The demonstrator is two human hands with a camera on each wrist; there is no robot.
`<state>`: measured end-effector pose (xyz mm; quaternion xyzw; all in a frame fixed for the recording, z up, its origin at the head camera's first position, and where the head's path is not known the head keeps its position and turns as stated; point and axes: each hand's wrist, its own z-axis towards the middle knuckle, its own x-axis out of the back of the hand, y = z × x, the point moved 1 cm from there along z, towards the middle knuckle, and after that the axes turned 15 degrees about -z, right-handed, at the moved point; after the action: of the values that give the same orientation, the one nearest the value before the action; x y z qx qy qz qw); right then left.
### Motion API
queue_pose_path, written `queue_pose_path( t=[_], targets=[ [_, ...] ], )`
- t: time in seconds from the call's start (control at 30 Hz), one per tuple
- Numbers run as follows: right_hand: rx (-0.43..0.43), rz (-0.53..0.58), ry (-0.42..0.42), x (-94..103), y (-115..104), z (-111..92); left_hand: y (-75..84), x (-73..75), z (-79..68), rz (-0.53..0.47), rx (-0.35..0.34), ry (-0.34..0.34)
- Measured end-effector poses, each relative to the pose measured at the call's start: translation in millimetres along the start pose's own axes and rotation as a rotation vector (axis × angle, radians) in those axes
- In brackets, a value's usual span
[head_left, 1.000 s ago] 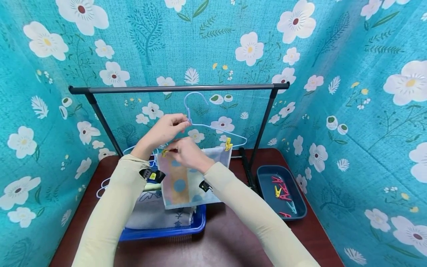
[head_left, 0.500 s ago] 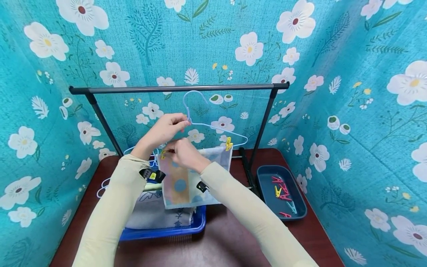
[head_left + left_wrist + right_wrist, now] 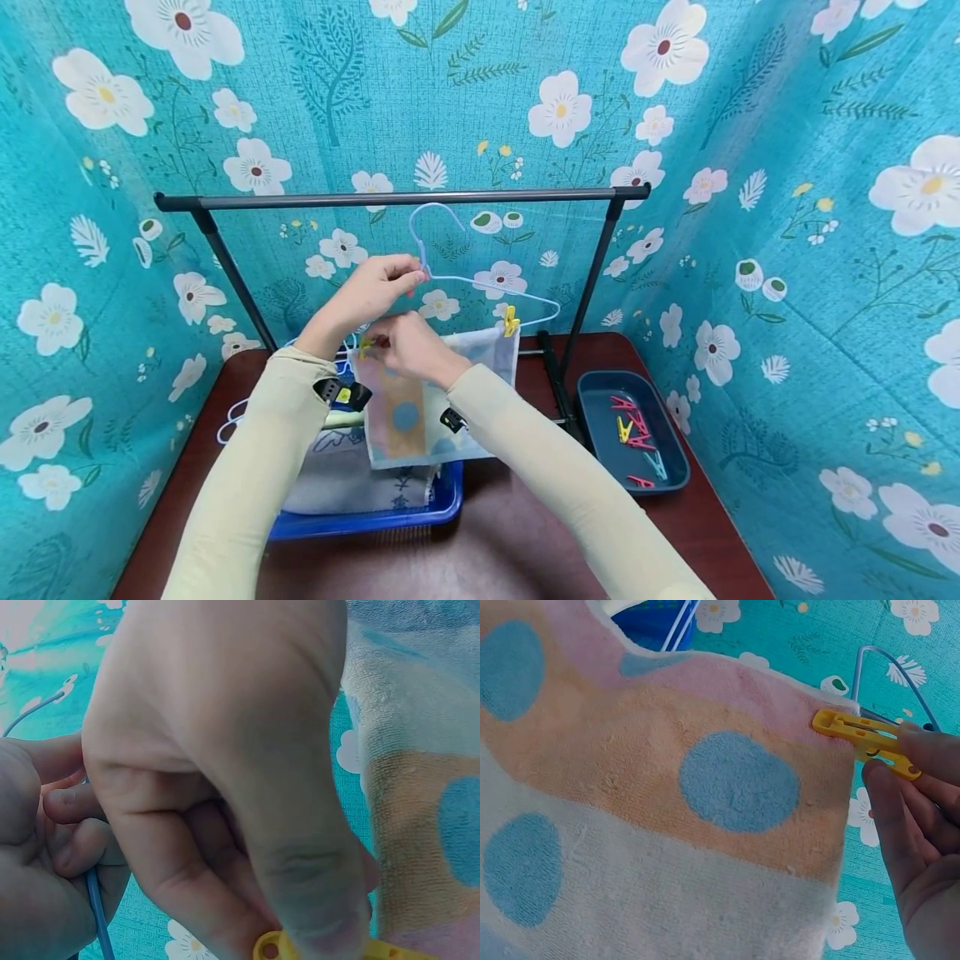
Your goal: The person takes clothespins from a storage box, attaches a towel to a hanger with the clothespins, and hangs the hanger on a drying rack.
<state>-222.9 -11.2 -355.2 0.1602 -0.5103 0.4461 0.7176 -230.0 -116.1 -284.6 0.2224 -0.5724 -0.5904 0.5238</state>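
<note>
My left hand (image 3: 378, 287) grips a light blue wire hanger (image 3: 495, 289) just below its hook, holding it up in front of the rack. From the hanger's lower bar hangs a small towel (image 3: 435, 417) with pink, orange and white bands and blue dots. At the towel's upper left corner, my right hand (image 3: 420, 346) pinches a yellow clothespin (image 3: 847, 726) between thumb and fingers. In the right wrist view, its jaws bite the towel's pink edge. Another yellow clothespin (image 3: 511, 321) clamps the towel's upper right corner to the bar.
A black rack with a horizontal rail (image 3: 322, 201) stands behind my hands. The blue basket (image 3: 375, 522) on the table holds a folded grey towel (image 3: 352, 483). To the right, a dark tray (image 3: 600, 392) contains several red, yellow and teal clothespins. More blue hangers (image 3: 234, 421) lie at left.
My right hand and its yellow clothespin have shifted slightly left. The hanger has tilted a little, and the towel hangs slightly further left. My left hand stays in place.
</note>
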Motion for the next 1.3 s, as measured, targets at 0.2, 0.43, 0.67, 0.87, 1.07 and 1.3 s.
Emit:
queue_pose_path(
  t=[0.2, 0.43, 0.67, 0.87, 1.07, 1.3],
  targets=[
    [0.011, 0.019, -0.007, 1.8, 1, 0, 0.0, -1.0, 2.5, 0.025, 0.005, -0.018],
    [0.023, 0.009, 0.0, 1.6, 2, 0, 1.0, -3.2, 4.7, 0.044, -0.001, -0.024],
    [-0.002, 0.043, 0.015, 3.0, 3, -3, 3.0, -4.3, 5.7, 0.048, -0.017, -0.015],
    [0.004, 0.037, 0.036, 4.5, 0, -10, 10.6, -3.8, 5.2, 0.038, 0.009, 0.003],
    [0.019, -0.01, 0.099, 13.4, -8, -20, 19.0, -0.2, 6.1, 0.065, -0.006, 0.012],
    [0.06, -0.008, 0.2, 28.2, -16, -33, 25.9, 2.7, 7.3, 0.074, 0.004, 0.006]
  ],
)
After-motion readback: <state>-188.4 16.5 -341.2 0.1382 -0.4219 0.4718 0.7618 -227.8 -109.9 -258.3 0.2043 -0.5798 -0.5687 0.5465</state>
